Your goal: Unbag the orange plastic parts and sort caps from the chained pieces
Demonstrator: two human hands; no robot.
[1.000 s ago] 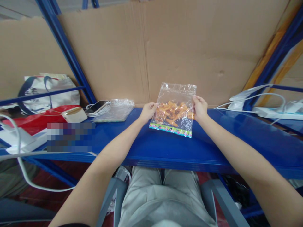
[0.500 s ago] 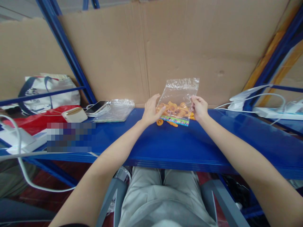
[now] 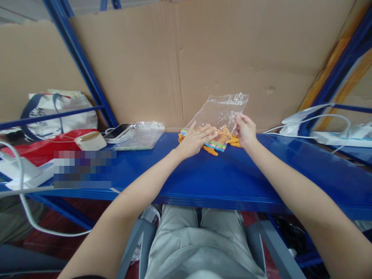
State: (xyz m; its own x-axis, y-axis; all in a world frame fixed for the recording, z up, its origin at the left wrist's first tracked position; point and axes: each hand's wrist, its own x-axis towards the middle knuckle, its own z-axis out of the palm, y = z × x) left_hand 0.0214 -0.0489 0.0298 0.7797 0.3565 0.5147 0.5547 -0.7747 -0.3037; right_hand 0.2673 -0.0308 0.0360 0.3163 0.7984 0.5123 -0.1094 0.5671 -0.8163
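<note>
A clear plastic bag (image 3: pixel 219 106) with a colourful printed strip along its bottom leans up from the blue shelf, with small orange pieces (image 3: pixel 223 136) inside. My left hand (image 3: pixel 195 140) lies across the bag's lower front, fingers stretched out and pressed against it, hiding part of the contents. At the bag's right edge, my right hand (image 3: pixel 245 130) pinches the plastic between thumb and fingers. Loose orange pieces (image 3: pixel 210 150) lie on the shelf below the bag, and more stick out beside my right hand. What exactly the orange pieces are, I cannot make out.
Left of the bag lies a stack of flat clear bags (image 3: pixel 143 135), beside a phone (image 3: pixel 118 132) with a white cable. Further left are a cream-coloured case (image 3: pixel 90 141), a red bag (image 3: pixel 58 141) and a tote bag (image 3: pixel 62 110). A power strip (image 3: pixel 343 138) sits right; cardboard (image 3: pixel 232 50) stands behind.
My left hand has moved right from the bag's left edge onto its front, flattening it. The bag's lower part now spreads further left, while my right hand keeps its pinch.
</note>
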